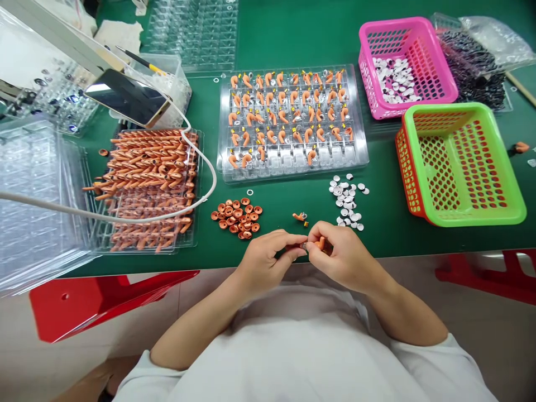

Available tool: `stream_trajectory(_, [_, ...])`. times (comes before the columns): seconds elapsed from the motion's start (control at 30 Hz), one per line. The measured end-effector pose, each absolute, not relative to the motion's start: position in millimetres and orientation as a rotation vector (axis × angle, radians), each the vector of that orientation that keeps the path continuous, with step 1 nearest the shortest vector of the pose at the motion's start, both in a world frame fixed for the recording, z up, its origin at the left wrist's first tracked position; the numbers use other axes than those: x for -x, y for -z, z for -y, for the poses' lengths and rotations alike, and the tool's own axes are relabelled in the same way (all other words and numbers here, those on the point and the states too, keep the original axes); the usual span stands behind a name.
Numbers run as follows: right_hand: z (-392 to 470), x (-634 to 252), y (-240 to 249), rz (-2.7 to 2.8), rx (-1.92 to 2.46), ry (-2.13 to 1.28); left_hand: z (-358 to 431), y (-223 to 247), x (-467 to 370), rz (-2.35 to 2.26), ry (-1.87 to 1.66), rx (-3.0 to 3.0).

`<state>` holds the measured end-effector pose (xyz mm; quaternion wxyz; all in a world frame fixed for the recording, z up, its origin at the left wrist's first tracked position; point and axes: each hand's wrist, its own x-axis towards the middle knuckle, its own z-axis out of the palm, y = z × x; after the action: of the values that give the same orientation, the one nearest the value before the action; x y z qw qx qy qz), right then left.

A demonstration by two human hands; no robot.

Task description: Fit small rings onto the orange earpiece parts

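Close to the table's near edge, my left hand (pixel 268 257) and my right hand (pixel 341 254) meet at the fingertips. A small curved orange part (pixel 321 243) pokes out of my right hand's closed fingers. My left thumb and forefinger pinch at its dark end; what exactly they grip is mostly hidden. Just beyond the hands lies another orange part (pixel 298 216) with a small clear ring. Left of it is a pile of copper-coloured cups (pixel 238 218). White discs (pixel 347 204) are scattered to the right. Further back, a clear tray (pixel 288 162) carries rows of curved orange parts.
Copper-coloured parts (pixel 146 167) fill stacked trays at left, crossed by a white cable (pixel 211 167). A phone (pixel 128 96) is above them. At right stand a pink basket (pixel 366 84) with white discs and a green basket (pixel 498 215). Red stools (pixel 84 304) are below the table.
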<state>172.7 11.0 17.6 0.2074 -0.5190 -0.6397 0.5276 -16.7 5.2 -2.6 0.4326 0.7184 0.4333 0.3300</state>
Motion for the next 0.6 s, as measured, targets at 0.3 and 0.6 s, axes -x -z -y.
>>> stream_trajectory(0.3, [-9.3, -169.9, -16.4, 1.732, 1.414, -1.526, -3.0, -1.0, 17.8, -1.126, -0.822, -1.774])
stream_trajectory(0.6, [-1.2, -171.7, -21.5, 1.770, 1.331, -1.446, 0.7, -13.2, 20.4, -1.112, -0.816, -1.701])
